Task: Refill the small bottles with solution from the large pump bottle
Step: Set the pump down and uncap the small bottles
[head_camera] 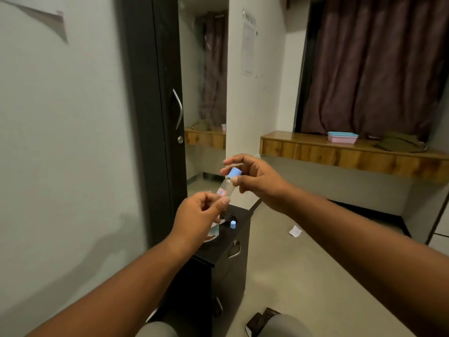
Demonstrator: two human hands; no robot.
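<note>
Readable text. Your small bottle (pixel 226 188) carries a white label (pixel 221 192) with a red border and red characters; they are too blurred to read with certainty. On the far wall, a posted sheet (pixel 248 51) is headed by a sign (pixel 249 17) reading roughly "WS 12"; the sheet's body text is too small to make out.

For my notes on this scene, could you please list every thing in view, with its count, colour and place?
small bottle: one, clear, blue cap, held in both hands
loose cap: one, blue, on cabinet top
drawer cabinet: one, black, below hands
tall cupboard door: one, black, left
basins: two stacked, blue on pink, on wooden ledge
curtain: one, maroon, right
paper scrap: one, white, on floor
left hand: holds bottle base
right hand: on cap
</note>
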